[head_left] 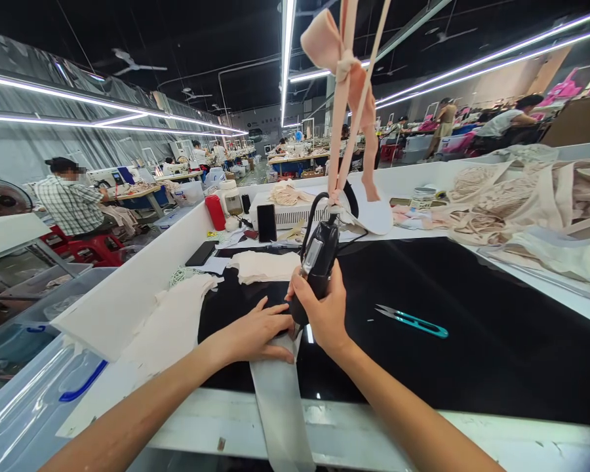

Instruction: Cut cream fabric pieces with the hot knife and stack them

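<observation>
My right hand [324, 314] is wrapped round a black corded handheld power tool [323, 252] with a silver part on its side. The tool hangs from pale pink fabric straps [341, 124] and tilts down toward a pale grey strip [280, 406]. Its exact kind and its working tip cannot be made out. My left hand [260, 333] lies open on the strip, fingers spread, just left of the tool's lower end. The strip runs over the table's front edge and hangs down. On the black work surface [403, 275], right of my hands, lie teal thread snips [412, 320].
White fabric pieces [177, 314] lie to the left, another pale piece [265, 267] behind my hands. Phones [267, 223] and a red container [215, 212] stand near the low white wall. Beige straps [516, 190] heap at the right. Co-workers [73, 196] sit beyond.
</observation>
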The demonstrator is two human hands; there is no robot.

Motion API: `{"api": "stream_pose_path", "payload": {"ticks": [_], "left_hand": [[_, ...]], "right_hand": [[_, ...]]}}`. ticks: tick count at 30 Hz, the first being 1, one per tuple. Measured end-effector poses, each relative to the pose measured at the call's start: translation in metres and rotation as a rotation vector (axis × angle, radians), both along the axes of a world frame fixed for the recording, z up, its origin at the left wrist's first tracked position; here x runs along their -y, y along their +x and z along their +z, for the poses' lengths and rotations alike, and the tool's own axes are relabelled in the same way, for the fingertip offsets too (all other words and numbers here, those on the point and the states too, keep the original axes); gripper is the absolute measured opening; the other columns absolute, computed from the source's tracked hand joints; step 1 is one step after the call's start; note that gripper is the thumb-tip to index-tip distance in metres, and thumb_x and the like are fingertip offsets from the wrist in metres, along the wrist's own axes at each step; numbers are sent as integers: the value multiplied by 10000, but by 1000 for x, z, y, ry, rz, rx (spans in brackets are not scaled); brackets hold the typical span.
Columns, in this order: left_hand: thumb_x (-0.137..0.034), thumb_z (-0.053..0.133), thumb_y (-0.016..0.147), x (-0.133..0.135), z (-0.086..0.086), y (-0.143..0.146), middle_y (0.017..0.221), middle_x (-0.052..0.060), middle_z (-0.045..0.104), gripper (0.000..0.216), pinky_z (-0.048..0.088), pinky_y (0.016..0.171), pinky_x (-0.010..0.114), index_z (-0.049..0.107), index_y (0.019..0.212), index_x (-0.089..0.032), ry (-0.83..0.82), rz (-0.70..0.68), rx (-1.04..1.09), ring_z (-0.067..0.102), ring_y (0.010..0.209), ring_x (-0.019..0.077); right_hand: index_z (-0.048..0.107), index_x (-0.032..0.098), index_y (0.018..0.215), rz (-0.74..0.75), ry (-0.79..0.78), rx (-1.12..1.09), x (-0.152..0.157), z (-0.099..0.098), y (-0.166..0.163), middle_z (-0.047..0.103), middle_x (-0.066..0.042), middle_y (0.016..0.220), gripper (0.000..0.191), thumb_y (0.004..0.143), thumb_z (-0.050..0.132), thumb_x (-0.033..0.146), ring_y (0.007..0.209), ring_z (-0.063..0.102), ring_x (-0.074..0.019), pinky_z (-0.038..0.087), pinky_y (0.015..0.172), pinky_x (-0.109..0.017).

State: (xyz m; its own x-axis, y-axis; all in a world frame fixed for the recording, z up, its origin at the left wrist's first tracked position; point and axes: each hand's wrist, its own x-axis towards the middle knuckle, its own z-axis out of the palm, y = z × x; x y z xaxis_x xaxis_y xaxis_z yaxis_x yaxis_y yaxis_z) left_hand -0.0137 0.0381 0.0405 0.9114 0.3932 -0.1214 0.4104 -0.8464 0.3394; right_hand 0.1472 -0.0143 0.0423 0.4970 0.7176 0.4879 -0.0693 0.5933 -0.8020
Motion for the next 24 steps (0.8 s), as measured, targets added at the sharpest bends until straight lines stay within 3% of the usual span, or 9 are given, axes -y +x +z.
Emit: {"api": "stream_pose_path", "payload": {"ticks": [7,24], "left_hand": [[-439,790,979,1,5,0,1500,85,651,282,130,1297,756,672,1144,-242,-67,-16,-16,313,1633,364],[-408,832,949,0,6,3,1477,80,667,305,118,1284,784,640,1117,-242,-98,-14,-30,288,1642,368]], "right_hand": [[560,274,966,-49,13,-31,4,7,14,671,73,756,327,830,824,410,536,633,-127,591,550,-289],[568,266,959,-52,1,-1,4,7,12,669,69,756,288,846,803,387,532,655,-129,584,534,-288]]}}
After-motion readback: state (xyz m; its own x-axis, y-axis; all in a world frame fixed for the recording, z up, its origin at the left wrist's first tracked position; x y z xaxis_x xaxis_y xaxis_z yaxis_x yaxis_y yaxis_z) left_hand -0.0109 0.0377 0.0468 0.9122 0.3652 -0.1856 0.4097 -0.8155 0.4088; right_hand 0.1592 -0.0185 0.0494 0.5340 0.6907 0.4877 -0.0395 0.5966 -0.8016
